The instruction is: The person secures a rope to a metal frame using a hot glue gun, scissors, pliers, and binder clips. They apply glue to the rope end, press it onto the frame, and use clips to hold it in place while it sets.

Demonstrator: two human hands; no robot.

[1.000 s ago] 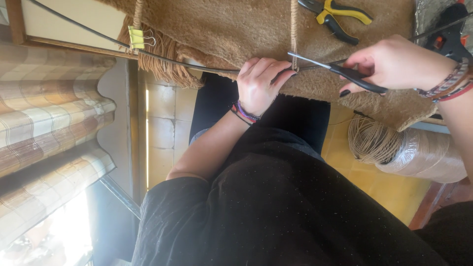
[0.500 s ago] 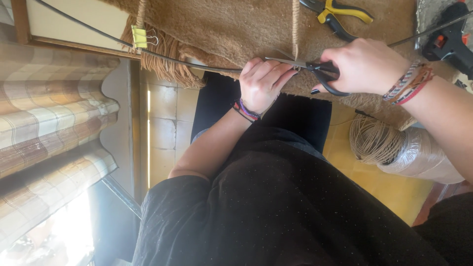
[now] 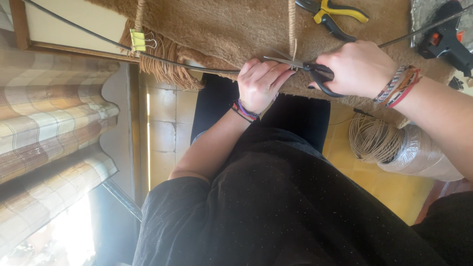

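My left hand [image 3: 261,83] curls its fingers over a thin dark rod [image 3: 98,40] at the edge of a brown fuzzy mat [image 3: 221,22]. My right hand [image 3: 362,66] grips black-handled scissors [image 3: 315,74]. Their blades point left and sit at the lower end of a tan cord [image 3: 291,24] that runs down across the mat. The blade tips almost touch my left fingers. Both wrists wear woven bracelets.
Yellow-handled pliers [image 3: 342,12] lie on the mat and a black glue gun [image 3: 446,42] sits at the far right. A yellow binder clip [image 3: 138,40] pinches a second cord onto the rod. A wrapped spool of twine [image 3: 394,145] rests below the table. Checked fabric [image 3: 49,118] hangs left.
My right hand has brought the scissors leftward along the rod until the blades reach the tan cord beside my left hand. My left hand has stayed in place.
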